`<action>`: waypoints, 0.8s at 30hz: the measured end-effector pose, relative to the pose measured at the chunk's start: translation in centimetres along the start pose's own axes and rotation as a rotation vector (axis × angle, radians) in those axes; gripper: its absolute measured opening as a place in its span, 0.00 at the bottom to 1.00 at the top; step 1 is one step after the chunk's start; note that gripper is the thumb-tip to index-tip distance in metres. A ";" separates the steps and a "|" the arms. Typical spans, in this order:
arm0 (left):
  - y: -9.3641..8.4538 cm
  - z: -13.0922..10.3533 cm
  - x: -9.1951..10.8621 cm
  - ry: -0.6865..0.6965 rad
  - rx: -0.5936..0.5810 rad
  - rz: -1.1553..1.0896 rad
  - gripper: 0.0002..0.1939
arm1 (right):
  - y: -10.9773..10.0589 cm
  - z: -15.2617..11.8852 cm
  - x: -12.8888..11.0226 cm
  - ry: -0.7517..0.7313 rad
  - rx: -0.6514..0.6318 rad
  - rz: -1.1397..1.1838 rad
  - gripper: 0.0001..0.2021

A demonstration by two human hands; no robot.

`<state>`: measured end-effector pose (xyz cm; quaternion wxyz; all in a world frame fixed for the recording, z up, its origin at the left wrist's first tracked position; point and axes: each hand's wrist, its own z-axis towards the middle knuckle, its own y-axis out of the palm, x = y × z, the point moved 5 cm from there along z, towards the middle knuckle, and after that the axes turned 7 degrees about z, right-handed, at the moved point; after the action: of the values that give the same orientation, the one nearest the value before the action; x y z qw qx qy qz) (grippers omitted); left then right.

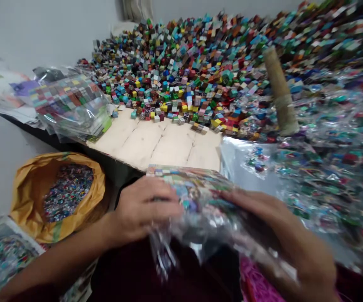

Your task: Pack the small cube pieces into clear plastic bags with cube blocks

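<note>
A clear plastic bag point(197, 199) packed with colourful blocks or printed pieces is held between my two hands at the table's near edge. My left hand point(150, 205) grips its left side, fingers curled over the top. Along the right side, my right hand point(282, 226) clasps the bag with fingers stretched toward its top. Loose, crinkled plastic hangs from the bag's lower end over my lap. Motion blur hides the exact contents. Just beyond the bag lies a pale wooden board point(159, 140) with dark lines across it.
A large heap of small coloured cubes point(175, 71) covers the back. Many small clear packets point(326, 167) lie at right, with a tan cylindrical roll point(280, 92) nearby. Filled bags point(71, 105) rest at left. Below stands a yellow sack point(27, 197) of tiny colourful pieces.
</note>
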<state>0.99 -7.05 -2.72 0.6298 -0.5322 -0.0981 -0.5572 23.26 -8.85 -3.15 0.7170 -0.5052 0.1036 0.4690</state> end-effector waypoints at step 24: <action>-3.3 6.1 -4.9 -0.368 0.122 -0.005 0.30 | 0.1 11.2 3.1 0.018 -0.222 0.052 0.15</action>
<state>-0.58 1.23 -1.91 0.6308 -0.5858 -0.2464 -0.4451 21.21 2.10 0.13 0.6433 -0.5829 0.0701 0.4914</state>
